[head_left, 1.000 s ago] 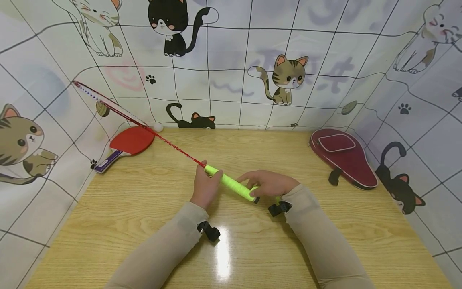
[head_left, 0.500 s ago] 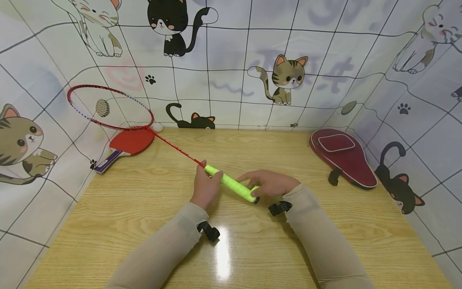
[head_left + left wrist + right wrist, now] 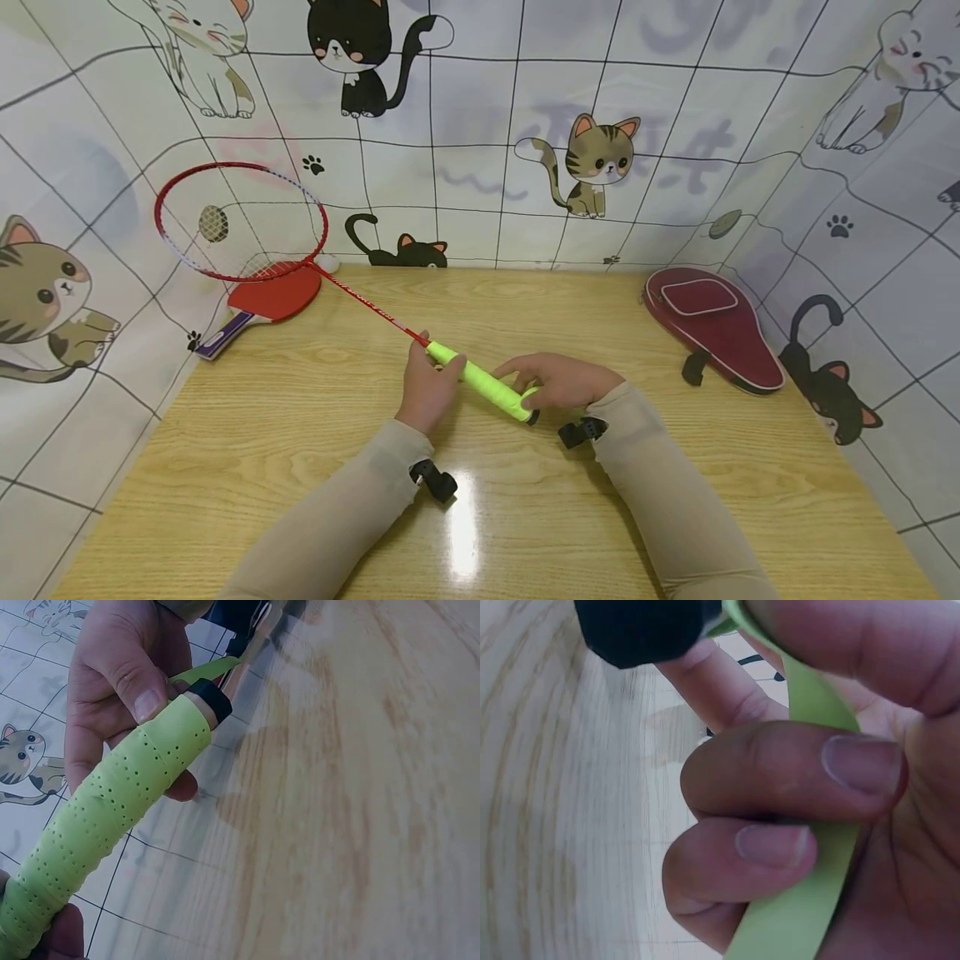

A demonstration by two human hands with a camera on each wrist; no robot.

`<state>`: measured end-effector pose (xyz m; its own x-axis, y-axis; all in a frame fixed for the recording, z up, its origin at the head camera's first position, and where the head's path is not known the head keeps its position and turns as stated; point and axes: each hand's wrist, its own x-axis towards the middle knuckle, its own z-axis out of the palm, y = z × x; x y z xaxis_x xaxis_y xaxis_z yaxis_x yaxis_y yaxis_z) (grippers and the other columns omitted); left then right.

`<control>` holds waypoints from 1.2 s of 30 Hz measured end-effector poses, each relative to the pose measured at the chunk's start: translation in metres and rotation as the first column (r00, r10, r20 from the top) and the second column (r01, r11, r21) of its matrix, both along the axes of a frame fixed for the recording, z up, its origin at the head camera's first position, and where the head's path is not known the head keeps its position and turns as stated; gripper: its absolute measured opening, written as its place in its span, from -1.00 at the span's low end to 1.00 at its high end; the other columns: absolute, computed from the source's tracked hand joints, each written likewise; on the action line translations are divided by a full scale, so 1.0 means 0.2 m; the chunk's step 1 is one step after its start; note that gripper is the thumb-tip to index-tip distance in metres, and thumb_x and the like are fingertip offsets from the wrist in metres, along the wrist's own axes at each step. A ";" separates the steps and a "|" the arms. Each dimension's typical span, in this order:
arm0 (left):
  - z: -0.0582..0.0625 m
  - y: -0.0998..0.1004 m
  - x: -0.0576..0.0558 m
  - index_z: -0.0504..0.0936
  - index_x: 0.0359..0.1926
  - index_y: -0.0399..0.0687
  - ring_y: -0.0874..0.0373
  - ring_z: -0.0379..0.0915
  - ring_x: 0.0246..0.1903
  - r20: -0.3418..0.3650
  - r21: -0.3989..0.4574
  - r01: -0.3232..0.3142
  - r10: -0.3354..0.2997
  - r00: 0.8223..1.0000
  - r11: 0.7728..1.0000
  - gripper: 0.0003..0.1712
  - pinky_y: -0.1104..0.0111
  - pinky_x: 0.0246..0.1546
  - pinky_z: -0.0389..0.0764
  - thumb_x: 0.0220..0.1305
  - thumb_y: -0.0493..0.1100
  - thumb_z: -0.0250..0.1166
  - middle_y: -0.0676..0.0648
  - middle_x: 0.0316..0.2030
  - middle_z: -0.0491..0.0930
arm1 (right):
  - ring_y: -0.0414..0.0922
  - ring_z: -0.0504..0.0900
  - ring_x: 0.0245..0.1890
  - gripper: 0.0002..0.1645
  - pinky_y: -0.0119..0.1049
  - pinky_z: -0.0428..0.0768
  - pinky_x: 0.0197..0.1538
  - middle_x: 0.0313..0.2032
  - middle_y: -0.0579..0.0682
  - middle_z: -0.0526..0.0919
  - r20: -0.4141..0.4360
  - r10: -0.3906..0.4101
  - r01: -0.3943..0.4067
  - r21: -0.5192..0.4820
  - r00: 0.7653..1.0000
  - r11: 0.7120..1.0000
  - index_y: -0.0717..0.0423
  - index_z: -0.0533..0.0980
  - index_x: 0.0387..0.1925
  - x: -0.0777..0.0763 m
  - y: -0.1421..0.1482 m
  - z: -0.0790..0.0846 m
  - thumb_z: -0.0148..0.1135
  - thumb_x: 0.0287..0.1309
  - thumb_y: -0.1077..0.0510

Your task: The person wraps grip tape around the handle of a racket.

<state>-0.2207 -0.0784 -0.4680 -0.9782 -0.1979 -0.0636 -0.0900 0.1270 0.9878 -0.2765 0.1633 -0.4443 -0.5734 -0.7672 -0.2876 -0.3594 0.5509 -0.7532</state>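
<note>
A red badminton racket [image 3: 367, 307] slants up to the left above the table, its head tilted and its handle toward me. My left hand [image 3: 429, 387] grips the top of the handle, where the red shaft begins. Bright yellow-green grip tape [image 3: 97, 817], dotted with small holes, is wound round the handle. At the butt end a black cap [image 3: 211, 701] and a narrow pale band show uncovered. My right hand [image 3: 566, 379] is at the butt; its curled fingers hold the loose strip of tape [image 3: 791, 922], which runs across the palm, with the thumb close to the handle.
Behind the racket head lie a red table tennis paddle [image 3: 281, 292] and a white ball [image 3: 327, 264]. A dark red paddle case [image 3: 705, 325] rests at the right on the wooden table [image 3: 337, 417]. A cat-print sheet [image 3: 480, 108] encloses the back and sides.
The racket has turned about its own shaft: its head went from edge-on to showing its open oval face. Both hands have stayed nearly in place.
</note>
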 end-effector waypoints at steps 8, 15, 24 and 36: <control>0.00 0.00 0.00 -0.04 0.64 -0.27 -0.03 0.49 0.05 0.007 0.012 -0.007 0.007 1.000 1.000 -0.04 0.37 -0.11 0.50 0.39 -0.22 0.26 -0.36 0.24 0.49 | -0.02 0.68 0.19 -0.24 0.13 0.51 0.33 0.10 -0.02 0.75 0.024 0.012 -0.012 -0.005 1.000 1.000 -0.09 0.40 0.51 -0.01 0.01 0.00 0.27 0.33 0.31; -0.01 0.00 0.00 -0.05 0.65 -0.22 -0.13 0.55 0.06 -0.007 0.004 0.019 -0.019 1.000 1.000 -0.03 0.22 -0.04 0.58 0.45 -0.16 0.31 -0.39 0.18 0.52 | -0.06 0.68 0.16 -0.24 0.19 0.47 0.37 -0.01 -0.07 0.78 0.022 -0.004 0.003 0.006 1.000 1.000 -0.08 0.42 0.49 -0.01 0.01 0.00 0.34 0.29 0.27; -0.01 0.00 0.00 -0.06 0.64 -0.24 -0.14 0.54 0.11 -0.009 0.046 0.015 -0.014 1.000 0.999 -0.05 0.22 0.01 0.59 0.46 -0.20 0.30 -0.39 0.24 0.46 | -0.09 0.71 0.04 -0.25 -0.13 0.62 0.11 0.11 0.08 0.73 0.122 0.007 -0.003 -0.038 0.992 0.999 0.01 0.38 0.51 -0.01 0.03 0.01 0.22 0.30 0.33; 0.00 0.01 0.01 0.01 0.62 -0.19 -0.04 0.54 -0.08 -0.032 0.046 0.013 -0.011 0.999 0.999 -0.09 0.32 -0.18 0.54 0.43 -0.17 0.30 -0.35 0.14 0.55 | -0.14 0.73 -0.05 -0.28 -0.09 0.60 0.17 0.00 0.01 0.78 0.103 0.018 -0.015 -0.034 0.995 0.999 0.04 0.40 0.48 -0.01 0.02 0.00 0.26 0.30 0.33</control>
<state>-0.2195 -0.0773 -0.4670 -0.9821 -0.1838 -0.0409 -0.0567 0.0819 0.9950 -0.2789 0.1672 -0.4437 -0.5292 -0.7864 -0.3186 -0.2878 0.5196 -0.8044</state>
